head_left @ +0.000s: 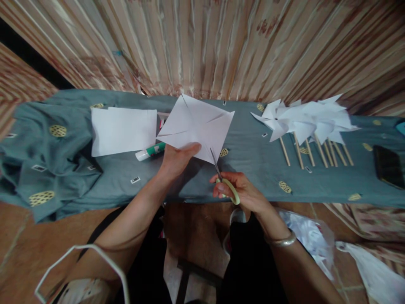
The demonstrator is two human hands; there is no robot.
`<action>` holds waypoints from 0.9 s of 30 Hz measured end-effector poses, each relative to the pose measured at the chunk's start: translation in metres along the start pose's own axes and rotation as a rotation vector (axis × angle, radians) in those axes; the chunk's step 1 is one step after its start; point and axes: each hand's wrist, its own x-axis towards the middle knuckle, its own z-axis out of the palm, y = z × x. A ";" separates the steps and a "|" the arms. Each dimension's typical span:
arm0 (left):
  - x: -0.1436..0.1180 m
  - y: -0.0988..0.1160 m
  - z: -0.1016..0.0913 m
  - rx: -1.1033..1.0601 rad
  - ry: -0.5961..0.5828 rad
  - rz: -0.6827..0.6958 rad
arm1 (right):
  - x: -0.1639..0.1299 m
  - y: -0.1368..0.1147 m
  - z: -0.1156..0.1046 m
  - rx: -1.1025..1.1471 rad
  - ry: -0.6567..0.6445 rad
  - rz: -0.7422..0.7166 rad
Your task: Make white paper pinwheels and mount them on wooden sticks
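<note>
At frame centre, above the teal cloth-covered surface [253, 164]: left hand [176, 160], grip clenched on the lower edge of a white square paper sheet with diagonal slits [196, 126], held tilted. Just right and lower, right hand [240, 191], grip grasping pale-green-handled scissors [225, 181], blades touching the sheet's bottom corner. Left of centre, flat white paper stack [123, 128] beside a green-and-white glue stick [151, 151]. Upper right, white paper pinwheels on wooden sticks [308, 124]; far right, black phone [388, 166].

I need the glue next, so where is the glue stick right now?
In the head view the glue stick lies on the grey-green cloth, left of centre, just below the flat paper sheet and left of the left hand.
</note>
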 end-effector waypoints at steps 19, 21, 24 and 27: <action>0.000 0.002 0.001 -0.018 -0.010 -0.003 | 0.001 0.002 0.002 0.113 0.048 0.054; 0.000 0.003 0.001 -0.028 -0.010 -0.004 | 0.001 0.003 0.002 0.117 0.048 0.052; 0.000 0.004 0.001 -0.039 0.009 0.010 | 0.002 0.004 0.002 0.119 0.060 0.059; 0.000 0.004 0.002 -0.035 0.013 0.022 | 0.004 0.006 0.002 0.133 0.069 0.073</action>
